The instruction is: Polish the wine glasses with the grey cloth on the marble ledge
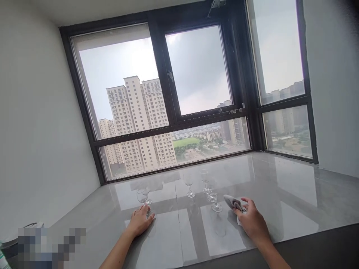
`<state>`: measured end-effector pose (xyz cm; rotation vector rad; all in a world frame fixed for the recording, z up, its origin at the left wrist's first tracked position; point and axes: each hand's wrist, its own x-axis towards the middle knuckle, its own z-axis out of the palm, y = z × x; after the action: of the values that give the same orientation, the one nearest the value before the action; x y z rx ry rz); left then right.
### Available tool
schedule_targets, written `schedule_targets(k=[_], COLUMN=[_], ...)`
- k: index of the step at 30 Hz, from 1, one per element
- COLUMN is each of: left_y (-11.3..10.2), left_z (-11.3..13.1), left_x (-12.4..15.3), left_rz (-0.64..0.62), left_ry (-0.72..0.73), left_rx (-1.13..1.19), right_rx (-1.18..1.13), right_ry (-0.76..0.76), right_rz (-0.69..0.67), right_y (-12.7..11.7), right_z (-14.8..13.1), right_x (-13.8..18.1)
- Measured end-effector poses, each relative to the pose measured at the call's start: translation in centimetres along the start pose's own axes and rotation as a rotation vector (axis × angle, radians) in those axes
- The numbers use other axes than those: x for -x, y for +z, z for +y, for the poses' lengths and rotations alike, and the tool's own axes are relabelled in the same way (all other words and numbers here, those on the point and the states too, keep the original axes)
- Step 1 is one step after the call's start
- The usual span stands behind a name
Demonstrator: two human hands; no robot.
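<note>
My left hand (140, 220) rests on the glossy grey stone sill (280, 194), fingers curled at the base of a small clear stemmed glass (143, 195). My right hand (252, 220) is closed on a crumpled grey cloth (233, 203) lying on the sill. Three more small stemmed glasses stand between and beyond the hands: one (189, 184) in the middle, one (205, 180) behind it, and one (215, 201) just left of the cloth.
A large black-framed window (168, 112) runs along the back and wraps round the right corner. White walls close in on the left and right. A pixelated patch and some objects sit at the lower left corner. The sill's dark front edge (322, 246) is at lower right.
</note>
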<state>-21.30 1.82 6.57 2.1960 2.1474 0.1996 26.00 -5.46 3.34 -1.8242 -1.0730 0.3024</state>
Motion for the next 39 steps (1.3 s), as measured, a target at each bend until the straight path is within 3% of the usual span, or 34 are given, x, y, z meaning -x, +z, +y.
schedule_targets(k=[9,12,16,21,27,33,36,39], left_y=[-1.4,-1.4,-0.2,1.2,2.0,2.0,1.7,1.5], left_z=[2.2,5.1,10.8,17.9,22.2,22.9,20.6,16.3], left_x=[2.1,3.7,4.9,2.1,-2.8,-2.7,-0.1,3.7], left_rz=[-0.054,-0.067,-0.009,-0.03,-0.033,-0.022,0.0,0.053], left_ry=[-0.16,-0.174,-0.03,0.212,0.308,0.334,0.319,0.305], left_rx=[-0.09,-0.137,-0.13,-0.017,0.012,0.045,0.069,0.084], right_rx=[-0.01,-0.013,-0.03,-0.037,-0.042,-0.025,-0.011,-0.012], right_ry=[0.009,0.008,0.013,-0.009,-0.028,-0.047,-0.036,-0.025], right_rz=[0.007,0.0,-0.003,-0.002,0.028,0.024,0.013,0.001], right_y=[-0.2,-0.1,0.0,0.2,0.0,-0.4,-0.6,-0.6], right_z=[-0.2,-0.1,0.1,0.4,0.3,0.3,0.2,0.2], right_x=[0.1,0.1,0.0,0.0,0.1,0.3,0.4,0.4])
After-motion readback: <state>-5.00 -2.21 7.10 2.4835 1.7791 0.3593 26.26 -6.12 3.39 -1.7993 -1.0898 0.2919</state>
